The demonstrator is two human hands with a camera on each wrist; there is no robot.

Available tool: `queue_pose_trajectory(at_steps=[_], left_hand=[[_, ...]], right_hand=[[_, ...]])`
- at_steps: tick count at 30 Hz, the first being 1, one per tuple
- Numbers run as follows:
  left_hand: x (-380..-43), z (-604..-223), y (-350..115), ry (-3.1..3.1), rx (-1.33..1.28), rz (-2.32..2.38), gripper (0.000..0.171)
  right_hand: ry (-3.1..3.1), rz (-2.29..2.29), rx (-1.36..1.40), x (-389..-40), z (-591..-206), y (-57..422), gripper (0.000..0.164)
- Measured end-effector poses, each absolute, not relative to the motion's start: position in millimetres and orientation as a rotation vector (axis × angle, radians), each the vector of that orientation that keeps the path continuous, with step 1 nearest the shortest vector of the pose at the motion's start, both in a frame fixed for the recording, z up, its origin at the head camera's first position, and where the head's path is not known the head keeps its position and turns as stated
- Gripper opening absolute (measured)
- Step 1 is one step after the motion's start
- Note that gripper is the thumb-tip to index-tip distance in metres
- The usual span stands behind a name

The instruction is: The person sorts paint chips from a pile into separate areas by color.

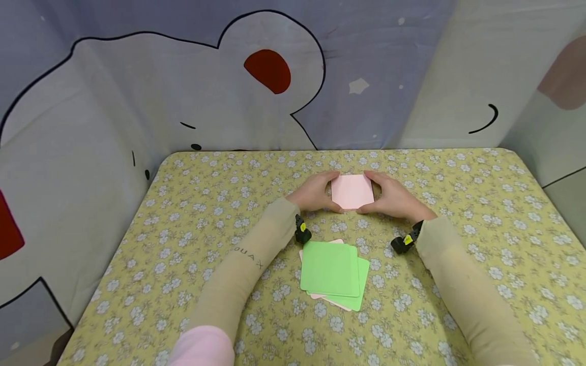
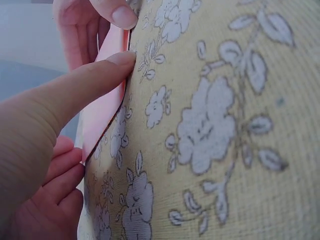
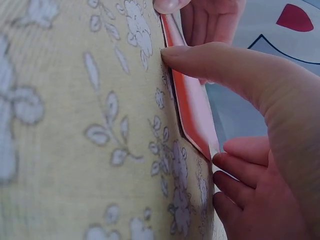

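Note:
A small stack of pink square cards (image 1: 352, 192) lies flat on the flowered tablecloth toward the far side. My left hand (image 1: 316, 192) grips its left side, thumb at the near edge and fingers at the far corner. On the opposite side my right hand (image 1: 394, 197) holds it the same way, the two thumbs close together at the near edge. Both wrist views show the thumbs against the stack's thin side, low by the cloth. Rounded corners show on the pink cards (image 3: 197, 112) in the right wrist view.
Nearer me, between the forearms, lies a loose, fanned pile of green cards (image 1: 329, 269) with pink card edges (image 1: 337, 241) sticking out beneath. Yellow flowered cloth (image 1: 458, 203) covers the table. A printed curtain (image 1: 366, 51) hangs behind its far edge.

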State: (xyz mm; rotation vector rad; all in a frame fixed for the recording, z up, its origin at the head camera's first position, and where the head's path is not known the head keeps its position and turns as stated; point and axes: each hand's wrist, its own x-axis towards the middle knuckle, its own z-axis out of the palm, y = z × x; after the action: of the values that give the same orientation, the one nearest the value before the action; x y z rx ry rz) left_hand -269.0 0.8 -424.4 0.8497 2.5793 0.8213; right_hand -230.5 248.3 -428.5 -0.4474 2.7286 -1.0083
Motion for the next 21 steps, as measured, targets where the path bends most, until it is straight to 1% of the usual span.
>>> queue_pose_trajectory(at_steps=[5,10,15,21], left_hand=[[-269.0,-424.4,0.8,2.571,0.845,0.825,0.107],[-267.6,-424.0,1.0,2.575,0.851,0.829,0.106],[-264.0,-421.4,-0.1,2.572,0.864,0.838,0.107],[-257.7,-416.4,-7.0,2.578,0.846,0.921,0.109]], right_hand=[[2.727,-1.002,-0.442,-230.0,-427.9,248.5,0.109],[2.721,-1.012,-0.433,-229.1,-428.0,248.1,0.111],[2.721,-1.038,-0.406,-224.6,-422.5,246.8,0.113],[2.765,-1.020,-0.434,-216.4,-414.9,246.0,0.111]])
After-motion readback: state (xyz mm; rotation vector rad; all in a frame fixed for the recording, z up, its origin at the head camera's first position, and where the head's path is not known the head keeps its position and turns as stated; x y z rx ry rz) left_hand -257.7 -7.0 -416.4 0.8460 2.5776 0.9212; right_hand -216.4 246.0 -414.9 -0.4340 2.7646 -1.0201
